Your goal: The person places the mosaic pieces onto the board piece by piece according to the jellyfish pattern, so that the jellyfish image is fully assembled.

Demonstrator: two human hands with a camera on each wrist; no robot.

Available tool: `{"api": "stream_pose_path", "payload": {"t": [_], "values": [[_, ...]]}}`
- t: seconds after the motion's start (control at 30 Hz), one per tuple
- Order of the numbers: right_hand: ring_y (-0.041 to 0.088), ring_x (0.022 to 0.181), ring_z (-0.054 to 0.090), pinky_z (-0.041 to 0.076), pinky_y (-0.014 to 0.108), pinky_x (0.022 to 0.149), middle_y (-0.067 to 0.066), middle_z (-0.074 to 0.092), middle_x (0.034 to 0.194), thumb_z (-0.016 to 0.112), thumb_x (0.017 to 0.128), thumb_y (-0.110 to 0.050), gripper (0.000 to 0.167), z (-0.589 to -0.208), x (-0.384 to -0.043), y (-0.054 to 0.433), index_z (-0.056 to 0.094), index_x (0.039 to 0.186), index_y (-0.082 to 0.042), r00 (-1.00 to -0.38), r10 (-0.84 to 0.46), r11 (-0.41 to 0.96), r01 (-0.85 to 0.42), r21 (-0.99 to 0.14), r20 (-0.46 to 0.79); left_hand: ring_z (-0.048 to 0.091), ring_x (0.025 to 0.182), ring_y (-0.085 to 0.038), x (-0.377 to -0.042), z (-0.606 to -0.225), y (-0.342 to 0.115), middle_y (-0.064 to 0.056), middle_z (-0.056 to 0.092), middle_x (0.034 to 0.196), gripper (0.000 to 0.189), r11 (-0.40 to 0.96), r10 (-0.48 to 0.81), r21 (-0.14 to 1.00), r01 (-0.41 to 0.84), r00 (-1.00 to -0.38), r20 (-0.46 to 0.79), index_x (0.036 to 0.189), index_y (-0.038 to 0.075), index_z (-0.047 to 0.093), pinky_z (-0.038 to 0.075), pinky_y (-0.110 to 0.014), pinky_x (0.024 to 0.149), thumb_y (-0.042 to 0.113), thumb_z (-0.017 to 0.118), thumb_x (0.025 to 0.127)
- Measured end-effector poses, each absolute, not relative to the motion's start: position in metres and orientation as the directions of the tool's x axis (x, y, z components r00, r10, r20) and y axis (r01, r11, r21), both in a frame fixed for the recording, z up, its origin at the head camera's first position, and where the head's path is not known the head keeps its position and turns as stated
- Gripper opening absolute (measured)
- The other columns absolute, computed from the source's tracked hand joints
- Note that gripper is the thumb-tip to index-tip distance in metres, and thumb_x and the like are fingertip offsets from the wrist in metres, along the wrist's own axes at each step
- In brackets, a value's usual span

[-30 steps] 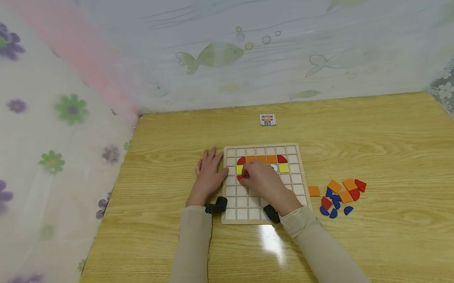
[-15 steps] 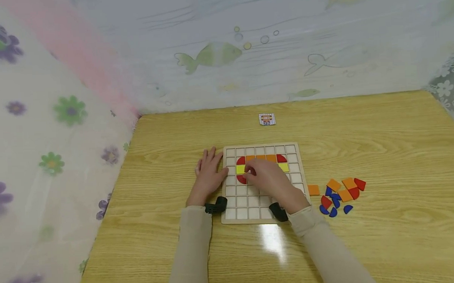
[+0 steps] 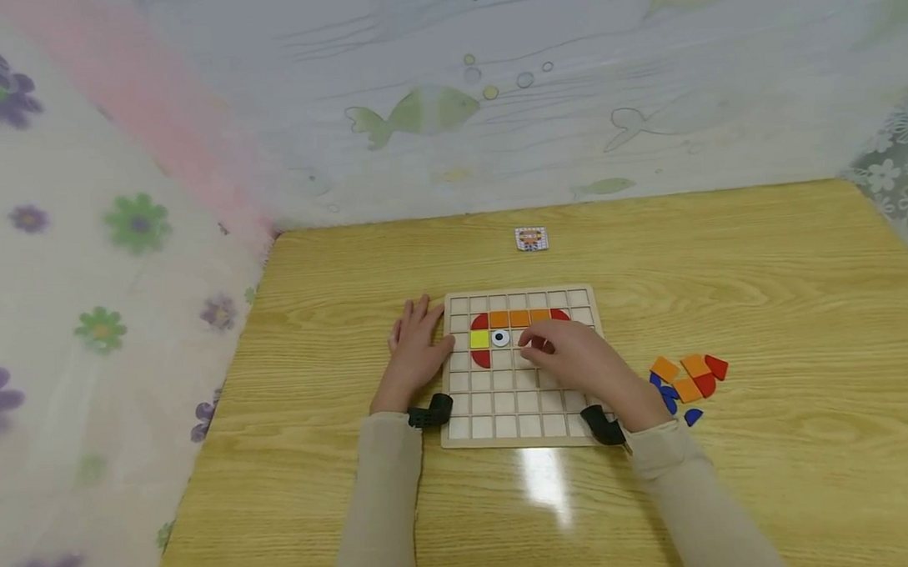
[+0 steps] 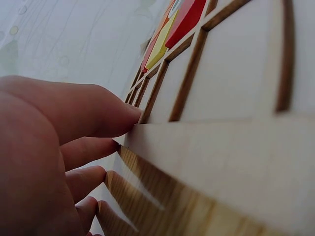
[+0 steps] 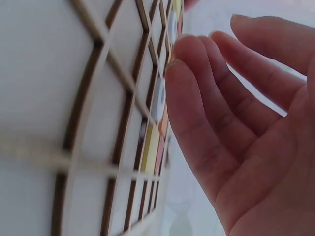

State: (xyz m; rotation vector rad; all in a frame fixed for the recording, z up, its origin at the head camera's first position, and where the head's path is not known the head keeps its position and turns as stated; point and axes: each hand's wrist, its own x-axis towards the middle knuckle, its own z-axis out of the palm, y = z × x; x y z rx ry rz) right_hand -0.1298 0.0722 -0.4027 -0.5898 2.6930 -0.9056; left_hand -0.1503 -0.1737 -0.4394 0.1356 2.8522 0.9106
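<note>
A wooden grid board (image 3: 507, 404) lies on the table. My left hand (image 3: 415, 356) rests along its left edge, the thumb (image 4: 108, 115) touching the rim and the other fingers spread on the table. Over the middle of the grid is my right hand (image 3: 584, 354), fingers loosely bent; in the right wrist view nothing shows between thumb and fingers. A white eye disc (image 3: 500, 338) sits beside a yellow square (image 3: 479, 339), above a red quarter-round piece (image 3: 482, 359). Orange squares (image 3: 519, 318) fill the row above. Another eye disc (image 5: 158, 101) appears in the right wrist view.
Loose orange, red and blue pieces (image 3: 686, 389) lie right of the board, partly behind the right forearm. A small printed pattern card (image 3: 531, 239) lies beyond the board. Black wrist devices (image 3: 603, 424) hang close to the board's near side. A patterned wall (image 3: 420, 168) borders the table's back.
My right hand has moved right across the board, uncovering the left eye disc, and its forearm now hides some loose pieces. The left hand stays in place.
</note>
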Motion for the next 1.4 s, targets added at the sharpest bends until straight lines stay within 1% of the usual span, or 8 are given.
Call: {"api": "stream_pose_path", "payload": {"t": [0.2,0.47,0.6,0.7,0.93,1.13,1.27,1.4], "values": [[0.012,0.071,0.05,0.041,0.03,0.067,-0.008,0.057,0.079,0.058,0.086,-0.028,0.016,-0.407,-0.125,0.096,0.065,0.096,-0.017,-0.895,-0.44,0.736,-0.31,-0.602,-0.077,-0.005,0.135,-0.023,-0.15,-0.442,-0.17,-0.006,0.01,0.149,0.056,0.807,0.143,0.589,0.047,-0.983,-0.117,0.139,0.014,0.033,0.0,-0.045,0.102,0.03,0.05,0.088],[0.013,0.073,0.05,0.041,0.031,0.066,-0.005,0.058,0.083,0.058,0.087,-0.028,0.019,-0.409,-0.12,0.135,0.064,0.099,-0.015,-0.912,-0.405,0.746,-0.285,-0.602,-0.07,-0.005,0.135,-0.02,-0.151,-0.442,-0.167,-0.002,0.01,0.149,0.055,0.807,0.134,0.589,0.04,-0.984,-0.118,0.139,0.015,0.034,0.0,-0.043,0.102,0.03,0.05,0.088],[0.013,0.074,0.05,0.042,0.031,0.065,-0.005,0.058,0.084,0.055,0.087,-0.036,0.025,-0.408,-0.12,0.151,0.064,0.1,-0.016,-0.915,-0.392,0.751,-0.257,-0.608,-0.097,-0.005,0.135,-0.02,-0.152,-0.442,-0.168,-0.002,0.01,0.149,0.055,0.812,0.132,0.582,0.039,-0.984,-0.117,0.139,0.016,0.034,0.001,-0.043,0.102,0.031,0.05,0.088],[0.014,0.075,0.05,0.042,0.031,0.066,-0.004,0.058,0.086,0.055,0.085,-0.041,0.032,-0.407,-0.12,0.163,0.062,0.102,-0.015,-0.909,-0.39,0.749,-0.221,-0.625,-0.146,-0.005,0.135,-0.021,-0.152,-0.443,-0.168,-0.003,0.01,0.149,0.055,0.811,0.133,0.584,0.042,-0.985,-0.114,0.139,0.016,0.034,0.001,-0.043,0.102,0.031,0.049,0.088],[0.014,0.077,0.05,0.043,0.03,0.068,-0.003,0.056,0.086,0.066,0.08,-0.028,0.033,-0.408,-0.119,0.178,0.061,0.108,-0.011,-0.851,-0.466,0.734,-0.218,-0.643,-0.242,-0.004,0.135,-0.022,-0.151,-0.444,-0.17,-0.004,0.011,0.149,0.055,0.814,0.134,0.579,0.051,-0.986,-0.102,0.138,0.015,0.035,0.002,-0.044,0.101,0.03,0.05,0.088],[0.017,0.082,0.047,0.041,0.034,0.072,0.0,0.053,0.094,0.068,0.078,-0.024,0.036,-0.407,-0.12,0.178,0.057,0.11,-0.01,-0.812,-0.519,0.714,-0.238,-0.658,-0.269,-0.003,0.135,-0.023,-0.151,-0.442,-0.173,-0.005,0.012,0.148,0.055,0.81,0.131,0.583,0.057,-0.988,-0.085,0.138,0.014,0.035,0.002,-0.045,0.101,0.03,0.05,0.087],[0.017,0.08,0.046,0.041,0.034,0.071,0.001,0.052,0.091,0.068,0.078,-0.019,0.034,-0.409,-0.122,0.176,0.056,0.108,-0.009,-0.814,-0.515,0.716,-0.237,-0.656,-0.267,-0.003,0.135,-0.023,-0.151,-0.441,-0.175,-0.006,0.012,0.148,0.055,0.809,0.131,0.585,0.058,-0.988,-0.083,0.138,0.014,0.035,0.001,-0.045,0.101,0.03,0.05,0.087],[0.016,0.075,0.046,0.04,0.032,0.067,0.0,0.052,0.085,0.068,0.079,-0.02,0.031,-0.412,-0.123,0.174,0.056,0.105,-0.009,-0.844,-0.465,0.744,-0.209,-0.635,-0.267,-0.004,0.135,-0.023,-0.151,-0.441,-0.175,-0.005,0.011,0.149,0.055,0.806,0.138,0.589,0.056,-0.986,-0.094,0.138,0.014,0.035,0.001,-0.044,0.102,0.03,0.05,0.088]]}}
